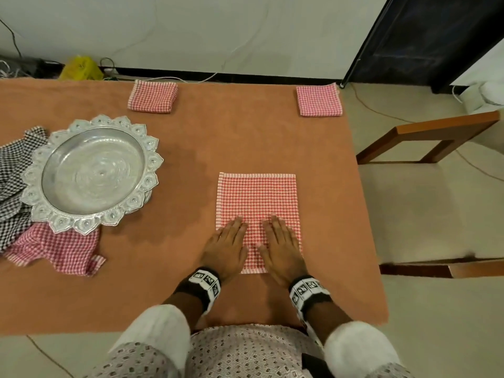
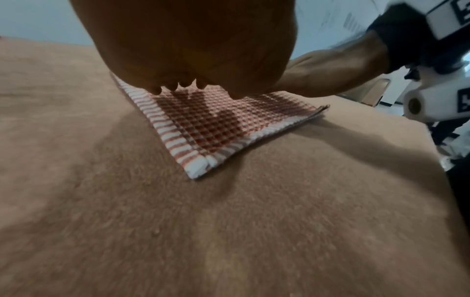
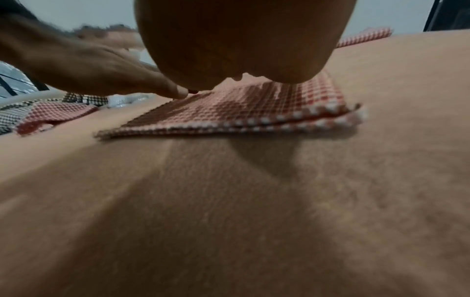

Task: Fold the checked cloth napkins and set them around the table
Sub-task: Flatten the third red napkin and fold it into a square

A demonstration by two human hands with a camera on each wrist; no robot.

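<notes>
A red checked napkin (image 1: 257,199) lies folded into a tall rectangle on the brown tablecloth (image 1: 231,137), near the front right. My left hand (image 1: 227,242) and right hand (image 1: 281,245) lie flat side by side on its near half, fingers straight, pressing it down. In the left wrist view my left hand (image 2: 193,60) sits over the napkin (image 2: 216,128), with the right hand (image 2: 325,76) beside it. In the right wrist view my right hand (image 3: 244,44) covers the napkin (image 3: 229,112), whose layered edge faces the camera. Two folded red checked napkins (image 1: 152,96) (image 1: 319,100) rest at the far edge.
An ornate silver tray (image 1: 91,173) stands at the left on a heap of unfolded napkins, black checked (image 1: 12,170) and red checked (image 1: 58,248). A wooden chair (image 1: 425,192) stands at the table's right side. A yellow bag (image 1: 80,68) and cables lie on the floor behind.
</notes>
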